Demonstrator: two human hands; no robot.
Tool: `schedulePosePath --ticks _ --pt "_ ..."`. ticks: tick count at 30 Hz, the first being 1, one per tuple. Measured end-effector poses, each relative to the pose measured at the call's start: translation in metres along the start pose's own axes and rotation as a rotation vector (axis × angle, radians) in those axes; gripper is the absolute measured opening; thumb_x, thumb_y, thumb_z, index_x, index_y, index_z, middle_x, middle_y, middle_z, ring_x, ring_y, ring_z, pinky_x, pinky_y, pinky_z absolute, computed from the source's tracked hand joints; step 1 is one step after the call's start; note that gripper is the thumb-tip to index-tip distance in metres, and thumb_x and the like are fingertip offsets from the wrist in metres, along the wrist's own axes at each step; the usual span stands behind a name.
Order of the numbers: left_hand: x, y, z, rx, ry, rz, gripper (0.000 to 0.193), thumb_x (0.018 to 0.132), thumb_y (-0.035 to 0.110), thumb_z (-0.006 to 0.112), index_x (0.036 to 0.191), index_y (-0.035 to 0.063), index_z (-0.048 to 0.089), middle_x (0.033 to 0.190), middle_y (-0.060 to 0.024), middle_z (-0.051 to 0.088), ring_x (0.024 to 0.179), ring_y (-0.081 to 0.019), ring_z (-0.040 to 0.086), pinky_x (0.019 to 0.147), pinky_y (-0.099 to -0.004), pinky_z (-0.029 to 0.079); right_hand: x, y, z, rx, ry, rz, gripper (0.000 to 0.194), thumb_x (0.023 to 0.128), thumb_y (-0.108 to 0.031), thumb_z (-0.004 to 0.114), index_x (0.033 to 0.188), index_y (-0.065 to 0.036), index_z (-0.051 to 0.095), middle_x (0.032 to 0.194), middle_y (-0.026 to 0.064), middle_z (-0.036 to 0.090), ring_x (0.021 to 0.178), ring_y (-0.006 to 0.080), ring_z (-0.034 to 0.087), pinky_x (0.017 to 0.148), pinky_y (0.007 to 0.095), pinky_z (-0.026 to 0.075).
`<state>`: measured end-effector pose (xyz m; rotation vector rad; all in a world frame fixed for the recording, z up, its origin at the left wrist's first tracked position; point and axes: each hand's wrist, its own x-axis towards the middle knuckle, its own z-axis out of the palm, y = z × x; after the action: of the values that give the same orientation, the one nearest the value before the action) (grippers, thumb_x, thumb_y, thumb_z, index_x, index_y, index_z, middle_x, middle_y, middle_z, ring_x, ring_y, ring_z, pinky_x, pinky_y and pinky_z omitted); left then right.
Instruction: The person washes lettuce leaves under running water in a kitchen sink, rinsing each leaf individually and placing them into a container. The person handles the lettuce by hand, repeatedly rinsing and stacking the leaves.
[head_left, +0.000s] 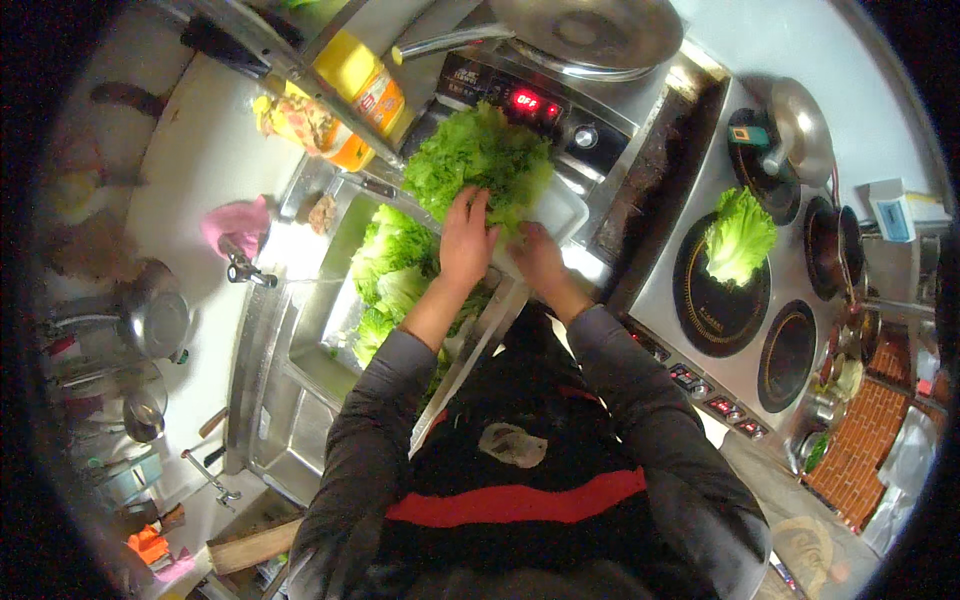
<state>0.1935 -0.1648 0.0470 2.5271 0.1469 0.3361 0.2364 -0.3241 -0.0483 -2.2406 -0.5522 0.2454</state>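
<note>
A heap of green leaf lettuce (480, 157) rises from a clear plastic container (568, 206) in front of the black control panel of an induction cooker. My left hand (466, 240) rests with its fingers on the near edge of the heap. Close by on the right, my right hand (538, 255) is at the container's near side; its fingers are blurred and partly hidden, so its hold is unclear. More lettuce leaves (390, 277) lie in the stainless steel sink basin (311, 337) to the left, partly behind my left forearm.
A wok (592, 30) sits beyond the cooker panel. One lettuce leaf (740, 236) lies on a round black hob (712, 307) at the right. A yellow bottle (360, 97), a metal rail, a tap (251, 274) and a pink cloth (234, 221) stand or hang at the left.
</note>
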Motion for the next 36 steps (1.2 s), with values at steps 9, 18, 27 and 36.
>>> schedulePosePath --ticks 9,18,27,36 --pt "-0.03 0.007 0.026 0.833 -0.489 0.88 0.042 0.091 0.027 0.047 0.127 0.0088 0.061 0.137 -0.0103 0.054 0.137 -0.0305 0.039 0.121 -0.0506 0.016 -0.003 0.031 -0.01 -0.417 -0.099 -0.139 0.035 0.076 -0.017 0.065 0.106 0.001 0.063 0.108 0.0202 0.063 0.1 0.0402 0.059 0.091 0.0482 0.048" --pt "0.039 -0.037 0.034 0.941 -0.517 0.836 0.055 0.093 0.028 0.045 0.147 0.0167 0.041 0.157 -0.0039 0.032 0.148 -0.0249 0.02 0.12 -0.0552 0.007 -0.011 0.02 -0.033 -0.525 -0.029 -0.21 0.025 0.073 -0.013 0.066 0.095 -0.001 0.065 0.101 0.0163 0.063 0.101 0.0345 0.056 0.092 0.0439 0.046" --pt "0.029 -0.058 0.05 0.73 -0.512 0.791 0.05 0.091 0.029 0.048 0.14 0.0184 0.048 0.154 -0.0024 0.036 0.147 -0.0255 0.022 0.119 -0.0516 0.017 0.004 0.012 -0.04 -0.262 -0.013 -0.104 0.041 0.08 -0.015 0.063 0.118 0.0 0.058 0.121 0.0215 0.057 0.117 0.0416 0.051 0.106 0.0488 0.039" --pt "-0.014 -0.028 0.038 0.208 0.092 0.818 0.031 0.081 0.028 0.06 0.107 0.0111 0.064 0.124 -0.01 0.059 0.13 -0.0315 0.046 0.117 -0.0554 0.025 0.043 -0.005 -0.057 -0.316 -0.114 -0.299 0.056 0.077 -0.006 0.065 0.129 0.003 0.046 0.12 0.0249 0.054 0.111 0.0443 0.054 0.094 0.0462 0.047"
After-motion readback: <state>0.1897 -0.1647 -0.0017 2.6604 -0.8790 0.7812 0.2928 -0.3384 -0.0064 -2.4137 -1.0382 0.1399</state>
